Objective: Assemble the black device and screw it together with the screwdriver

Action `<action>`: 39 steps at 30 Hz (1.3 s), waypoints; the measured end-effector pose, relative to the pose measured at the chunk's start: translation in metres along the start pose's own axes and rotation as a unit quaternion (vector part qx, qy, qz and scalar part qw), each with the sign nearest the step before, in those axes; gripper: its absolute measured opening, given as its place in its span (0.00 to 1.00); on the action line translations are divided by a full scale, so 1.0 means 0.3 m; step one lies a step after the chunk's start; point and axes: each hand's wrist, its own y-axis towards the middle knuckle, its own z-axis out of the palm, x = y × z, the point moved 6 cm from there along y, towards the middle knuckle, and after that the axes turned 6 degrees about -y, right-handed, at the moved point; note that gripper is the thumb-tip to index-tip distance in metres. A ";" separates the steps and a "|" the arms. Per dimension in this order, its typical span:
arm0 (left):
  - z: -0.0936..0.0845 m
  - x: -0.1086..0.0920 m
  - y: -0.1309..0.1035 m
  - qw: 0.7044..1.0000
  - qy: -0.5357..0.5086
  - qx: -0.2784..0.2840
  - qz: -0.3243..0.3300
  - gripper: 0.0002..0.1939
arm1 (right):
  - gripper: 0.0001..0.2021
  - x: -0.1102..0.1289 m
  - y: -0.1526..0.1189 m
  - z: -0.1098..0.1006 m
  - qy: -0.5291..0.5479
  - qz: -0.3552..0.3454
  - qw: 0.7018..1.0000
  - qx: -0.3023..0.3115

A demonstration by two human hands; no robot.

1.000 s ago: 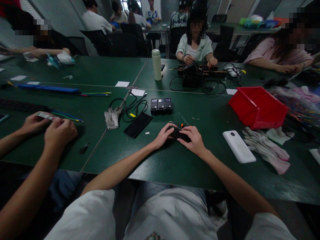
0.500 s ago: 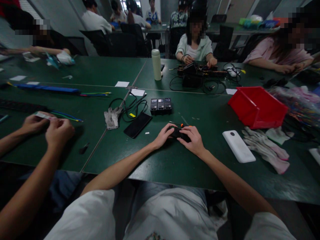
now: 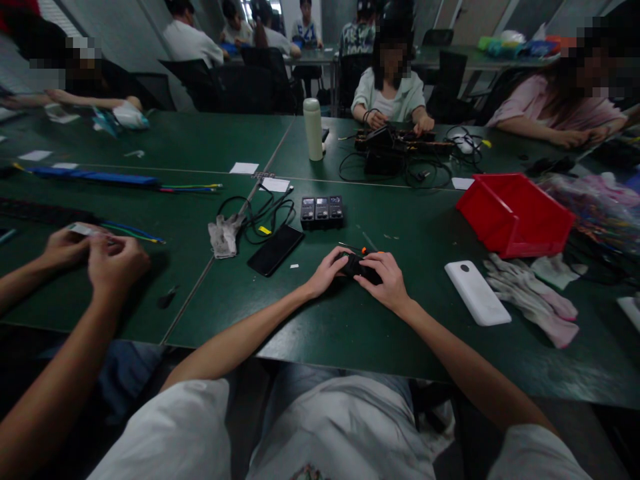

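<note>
A small black device (image 3: 354, 265) lies low over the green table between my two hands. My left hand (image 3: 329, 272) grips its left end, and my right hand (image 3: 386, 279) has its fingers closed on the right end. Just behind the device is a thin tool with an orange part (image 3: 365, 251), partly hidden by my right hand. Farther back stands a black block with three modules (image 3: 322, 212). To the left of my hands lies a black phone (image 3: 276, 251), near a grey glove (image 3: 225, 235) and a coiled black cable (image 3: 270, 212).
A red bin (image 3: 517, 217), a white power bank (image 3: 477, 293) and used gloves (image 3: 535, 300) are at the right. A pale green bottle (image 3: 313, 130) stands farther back. At the left, another person's hands (image 3: 117, 260) work over the table (image 3: 300, 327).
My hands and the black device have hardly moved. The hands of the person at the left have shifted slightly.
</note>
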 end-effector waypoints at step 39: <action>-0.010 0.013 0.002 1.000 0.026 -0.005 -0.011 0.19 | 0.14 0.002 0.000 -0.005 0.004 -0.007 1.000 -0.023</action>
